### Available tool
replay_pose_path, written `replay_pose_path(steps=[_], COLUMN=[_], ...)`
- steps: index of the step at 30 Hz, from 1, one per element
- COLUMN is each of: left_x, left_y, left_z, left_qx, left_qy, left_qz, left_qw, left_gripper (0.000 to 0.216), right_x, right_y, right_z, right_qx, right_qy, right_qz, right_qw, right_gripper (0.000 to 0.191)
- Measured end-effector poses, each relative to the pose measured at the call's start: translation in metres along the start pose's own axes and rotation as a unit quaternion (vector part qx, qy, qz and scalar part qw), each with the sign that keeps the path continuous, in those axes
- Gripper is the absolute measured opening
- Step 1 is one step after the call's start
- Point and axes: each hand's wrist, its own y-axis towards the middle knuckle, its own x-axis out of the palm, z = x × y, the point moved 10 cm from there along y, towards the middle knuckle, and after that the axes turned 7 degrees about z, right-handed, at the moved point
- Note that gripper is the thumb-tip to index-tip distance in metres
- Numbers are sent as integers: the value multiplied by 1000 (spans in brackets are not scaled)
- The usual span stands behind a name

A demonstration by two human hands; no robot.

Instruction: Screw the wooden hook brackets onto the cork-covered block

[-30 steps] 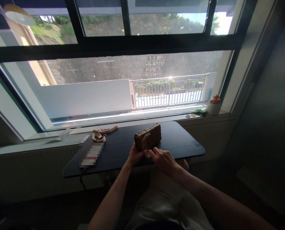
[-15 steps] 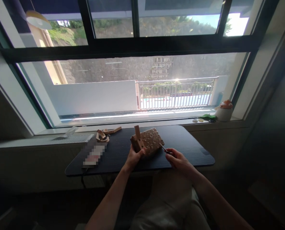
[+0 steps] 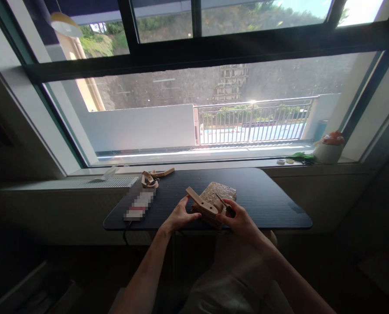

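Observation:
On the near side of the dark table (image 3: 273,200) lies a brown block with a rough, bumpy top (image 3: 219,190). A light wooden piece with holes (image 3: 200,203) sits against its near side, tilted down to the right. My left hand (image 3: 179,216) grips the left end of the wooden piece, thumb in front and fingers behind. In my right hand (image 3: 242,221) is a screwdriver (image 3: 230,211), its thin shaft pointing up and left over the block. My right fingertips touch the right end of the wooden piece.
Bent wooden parts (image 3: 150,179) lie at the table's back left, behind a blurred flat packet (image 3: 140,204). A clear plastic piece (image 3: 111,173) rests on the ledge. On the sill at right stand a white pot (image 3: 328,151) and small round items (image 3: 281,162).
The block has been turned and lowered towards me, and the wooden piece now slants instead of standing up. My right hand has moved in to touch it, the screwdriver tip raised. The view has shifted.

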Motion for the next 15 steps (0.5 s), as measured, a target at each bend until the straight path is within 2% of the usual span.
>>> replay_pose_path(steps=[2,4,8,15], left_x=[21,28,26,21], left_y=[2,1,-2,-4], left_z=[6,8,4,2], left_qx=[5,15,26,-2], left_qy=[-42,-49,-34,-25], left_qz=[-52,-51,-1,24], left_qw=[998,997,999,999], left_gripper=[64,54,46,49], right_x=[2,2,-1,-3], right_y=[3,4,-1,-6], right_z=[-3,-4,-2,-5], right_qx=[-32,-50,-51,-57], right_qy=[-40,-64,-74,-117], right_qz=[4,11,18,35], right_qw=[999,997,996,991], right_gripper=[46,37,33,33])
